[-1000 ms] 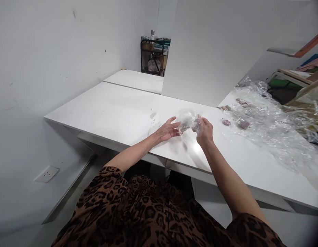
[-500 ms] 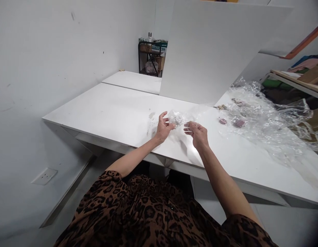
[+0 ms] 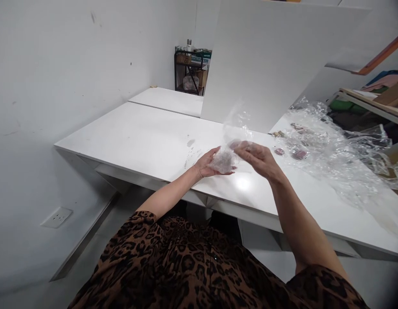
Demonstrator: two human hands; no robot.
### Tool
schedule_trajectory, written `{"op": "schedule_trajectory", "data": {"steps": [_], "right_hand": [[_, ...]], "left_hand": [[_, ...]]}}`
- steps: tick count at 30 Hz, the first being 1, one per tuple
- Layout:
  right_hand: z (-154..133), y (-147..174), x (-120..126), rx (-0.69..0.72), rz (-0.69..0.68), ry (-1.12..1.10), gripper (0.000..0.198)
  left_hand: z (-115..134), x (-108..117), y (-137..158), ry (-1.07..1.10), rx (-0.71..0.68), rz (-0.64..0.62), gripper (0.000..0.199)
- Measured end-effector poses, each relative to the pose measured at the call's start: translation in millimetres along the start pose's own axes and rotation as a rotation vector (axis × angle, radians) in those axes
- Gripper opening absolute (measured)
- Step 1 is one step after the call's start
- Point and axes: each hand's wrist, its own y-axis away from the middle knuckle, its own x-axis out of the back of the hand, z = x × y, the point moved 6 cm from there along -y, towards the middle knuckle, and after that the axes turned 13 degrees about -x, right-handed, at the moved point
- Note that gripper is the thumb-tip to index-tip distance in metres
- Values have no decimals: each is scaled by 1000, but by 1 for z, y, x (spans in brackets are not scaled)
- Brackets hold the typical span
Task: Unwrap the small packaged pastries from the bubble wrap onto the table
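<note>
A crumpled bundle of clear plastic wrap (image 3: 223,159) rests in my left hand (image 3: 208,164), which is curled under and around it above the white table. My right hand (image 3: 258,158) pinches the upper right part of the same plastic, and a loose sheet of it stands up above the fingers. Whether something lies inside the bundle I cannot tell. To the right of my right hand, small pinkish-red pieces (image 3: 299,154) lie at the edge of a large heap of clear plastic (image 3: 334,159).
The white table (image 3: 121,133) runs along the wall, with grey smudges on its top. A tall white panel (image 3: 266,60) stands at its back edge. Behind is a dark shelf (image 3: 189,73) with boxes; a rack (image 3: 375,103) with folded material is at right.
My left hand has turned palm-up beneath the plastic. My right hand has moved slightly up and right, and a sheet of plastic now rises above it.
</note>
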Motion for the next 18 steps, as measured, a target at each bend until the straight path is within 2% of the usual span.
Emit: {"op": "schedule_trajectory", "data": {"steps": [3,7,9,11,12,13,15,16,17,18], "right_hand": [[-12,26,-18,95,-59,190,21],[-6,60,-36,180,-61,374,18],[5,71,-44,112,-146,372,19],[18,76,-48,-17,-209,296,21],[22,76,-45,-76,-160,248,22],[25,74,-37,-115,-38,201,23],[28,68,-15,-129,315,124,31],[30,64,-7,-122,452,99,44],[32,59,-3,-117,530,77,60],[36,52,-2,-118,549,57,73]], "left_hand": [[6,7,-6,-27,-147,124,35],[15,10,-8,25,-273,216,31],[22,13,-8,44,-351,291,34],[31,18,-6,41,-469,385,36],[33,19,-6,29,-506,412,37],[34,19,-6,16,-527,419,37],[31,16,-7,-8,-526,380,40],[29,13,-8,-17,-515,351,41],[26,10,-9,-23,-506,320,42],[23,7,-9,-25,-503,284,45]]}}
